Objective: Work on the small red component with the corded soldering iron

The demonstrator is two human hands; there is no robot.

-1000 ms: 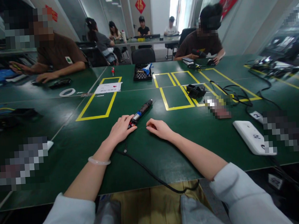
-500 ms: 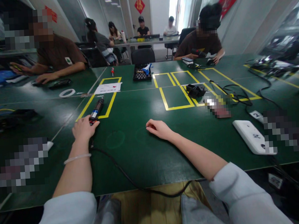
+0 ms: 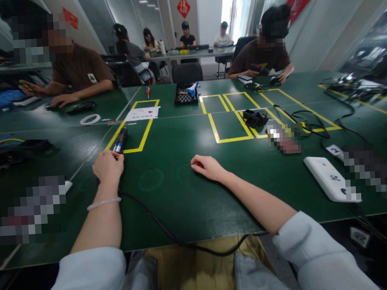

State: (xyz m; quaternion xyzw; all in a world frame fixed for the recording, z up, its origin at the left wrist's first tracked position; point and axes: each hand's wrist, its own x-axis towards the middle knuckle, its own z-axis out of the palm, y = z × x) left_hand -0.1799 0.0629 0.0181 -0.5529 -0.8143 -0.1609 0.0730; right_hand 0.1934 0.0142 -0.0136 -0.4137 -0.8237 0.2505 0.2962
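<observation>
My left hand (image 3: pixel 109 168) is closed around the near end of a dark cylindrical tool (image 3: pixel 120 140) with a blue and silver band. The tool points away from me, over the left edge of a yellow taped rectangle (image 3: pixel 144 141) on the green table (image 3: pixel 171 207). A black cable runs from beside this hand to the table's front edge. My right hand (image 3: pixel 206 167) rests on the table near the middle, fingers curled in, with nothing visible in it. A white paper sheet (image 3: pixel 143 113) lies across the taped rectangle beyond the tool.
A black tray (image 3: pixel 186 94) with a blue-and-white item stands at the back. Black parts (image 3: pixel 255 118), cables and a white power bank (image 3: pixel 328 178) lie to the right. A white ring (image 3: pixel 90 120) is at the left. Two people sit across the table.
The tool in my left hand has swung slightly left and stands more in line with the tape's left edge. My right hand has stayed in place on the table. The view has shifted slightly.
</observation>
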